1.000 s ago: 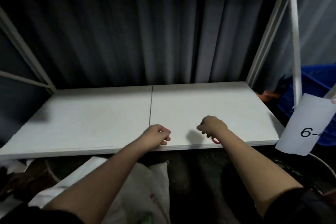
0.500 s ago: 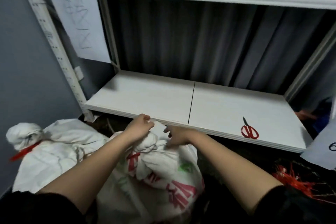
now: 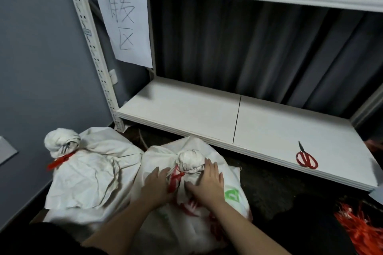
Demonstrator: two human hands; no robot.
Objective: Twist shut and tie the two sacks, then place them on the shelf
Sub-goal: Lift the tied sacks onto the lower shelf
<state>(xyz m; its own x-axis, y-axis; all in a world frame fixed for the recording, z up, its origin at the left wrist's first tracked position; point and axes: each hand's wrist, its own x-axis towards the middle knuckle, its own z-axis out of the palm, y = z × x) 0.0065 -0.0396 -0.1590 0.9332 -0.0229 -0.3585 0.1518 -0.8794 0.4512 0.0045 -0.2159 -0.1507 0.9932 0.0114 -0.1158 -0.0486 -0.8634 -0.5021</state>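
Flat, open-fingered left hand (image 3: pixel 154 184) and right hand (image 3: pixel 209 182) flank the tied sack (image 3: pixel 190 203) neck.

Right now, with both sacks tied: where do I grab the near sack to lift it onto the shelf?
Grip the twisted neck just under the knotted topknot, coming from above; the red tie cinches it narrow. The other hand should scoop under the bulging sack. That is a judgement: its weight cannot be seen.

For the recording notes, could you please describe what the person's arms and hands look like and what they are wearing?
Both forearms are bare from the elbows down. The left hand and right hand wear no gloves, and no rings, watch or bracelet show. Dark, apparently black, fabric appears at the bottom left, by the left upper arm, probably a short sleeve or shirt. The fingers look unadorned; fine details are too blurred to tell.
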